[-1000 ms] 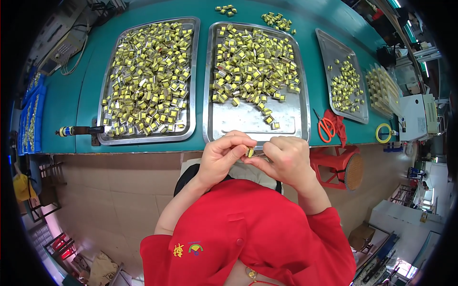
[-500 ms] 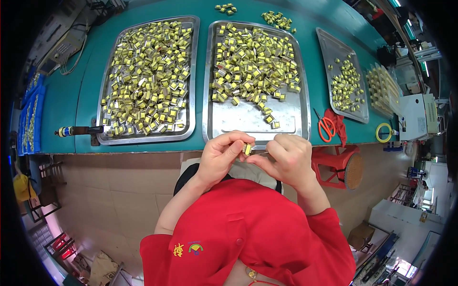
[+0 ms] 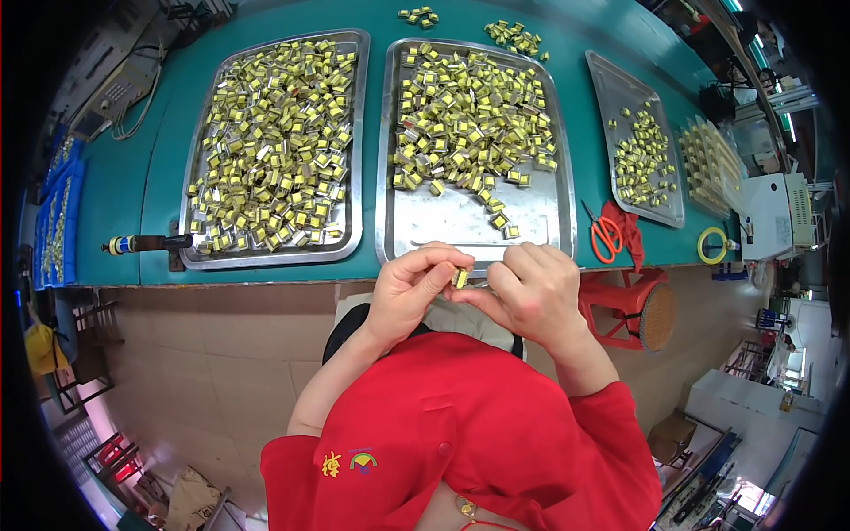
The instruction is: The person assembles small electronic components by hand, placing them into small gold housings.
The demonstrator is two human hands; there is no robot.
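Both hands meet just off the near edge of the teal surface (image 3: pixel 115 195), in front of the middle tray (image 3: pixel 469 226). The left hand (image 3: pixel 409 288) and the right hand (image 3: pixel 531 288) each have their fingers pinched together on one small yellow part (image 3: pixel 460 278), held between them in the air, clear of the surface.

The near strip of the middle tray is bare metal, and its far half is heaped with yellow parts. The left tray (image 3: pixel 359 133) is nearly full from edge to edge. The right tray (image 3: pixel 611 97), toward the right edge, holds a smaller scatter. Orange scissors (image 3: pixel 606 234) and a yellow tape ring (image 3: pixel 710 246) lie near the near right corner; a dark-handled tool (image 3: pixel 146 243) lies by the near left edge. Below the edge there is tiled floor and a red stool (image 3: pixel 633 305).

Since half a second ago the hands have stayed at the same spot, with the part turned only slightly between the fingers.
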